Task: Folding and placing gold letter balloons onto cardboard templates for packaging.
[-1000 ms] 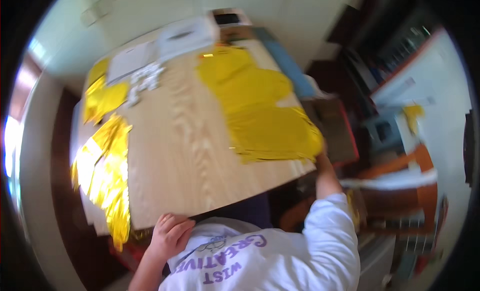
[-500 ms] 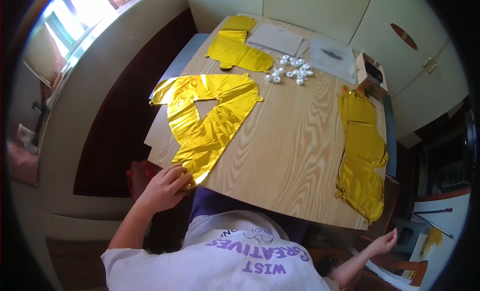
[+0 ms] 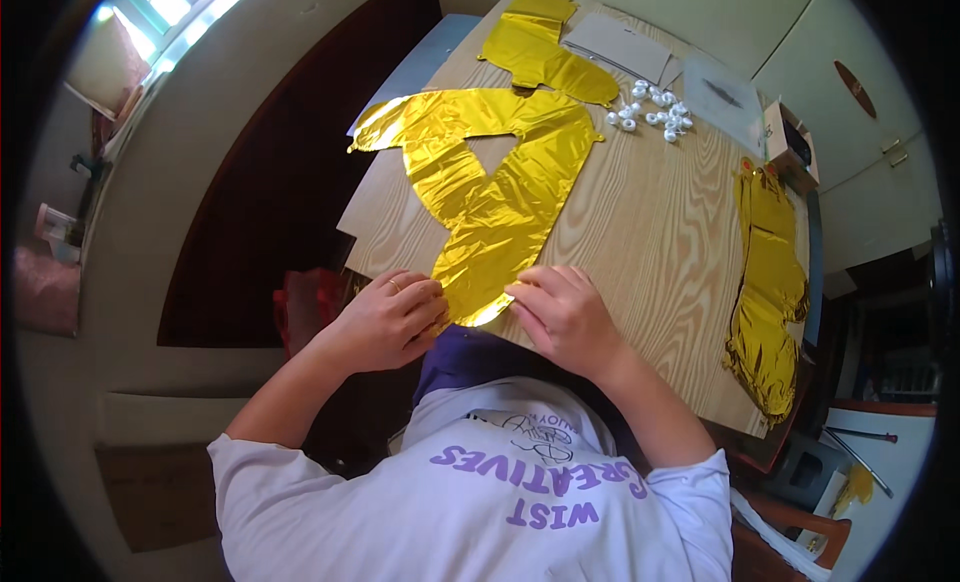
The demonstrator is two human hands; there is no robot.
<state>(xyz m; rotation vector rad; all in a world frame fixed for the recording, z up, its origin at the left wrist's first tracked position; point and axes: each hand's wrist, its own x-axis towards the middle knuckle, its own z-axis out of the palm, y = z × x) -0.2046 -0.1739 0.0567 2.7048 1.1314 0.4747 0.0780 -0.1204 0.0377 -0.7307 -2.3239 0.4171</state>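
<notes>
A flat gold foil balloon [image 3: 505,207] with a triangular opening lies across the near left of the table, its narrow end at the edge closest to me. My left hand [image 3: 400,317] pinches the left corner of that end. At its right corner, my right hand [image 3: 565,312] has thumb and fingertips closed on the foil. Between both hands the bottom edge is stretched and shiny. Just beyond lies a second gold foil balloon [image 3: 545,57], its near edge touching or slightly under the first; I cannot tell which.
White ribbon rolls [image 3: 660,112], several of them, sit in a cluster at the far middle. Behind are grey sheets [image 3: 615,47], a clear plastic sheet [image 3: 715,97] and a small box [image 3: 790,147]. More folded gold foil [image 3: 765,292] runs along the right edge of the wooden table [image 3: 640,252].
My right hand has come from the far lower right to the balloon's narrow end and taken hold of its corner. My left hand keeps its grip. The view has shifted.
</notes>
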